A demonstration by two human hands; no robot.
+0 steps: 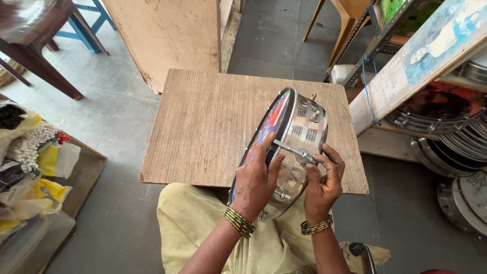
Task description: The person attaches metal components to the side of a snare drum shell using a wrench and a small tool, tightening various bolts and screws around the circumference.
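a worn wooden board (213, 127) serves as the work surface, set low over a grey tiled floor (116, 213). far left stand a dark wooden chair (35, 45) and a blue stool (91, 25); an upright plywood panel (167, 35) stands at the far edge of the board. near left, a box holds plastic bags (35, 162) of small items. at right, a shelf (431, 66) carries stacked metal drum shells (451, 132).

a small steel-shelled drum (299, 137) with a coloured head is tilted on edge at the near right of the board, resting against the person's lap. the left hand (256, 180) is wrapped around the rim, fingers spread on the head. the right hand (324, 180) is closed in a pinch on a slim metal tool (294, 150) set against the shell fitting. both wrists wear beaded bangles.
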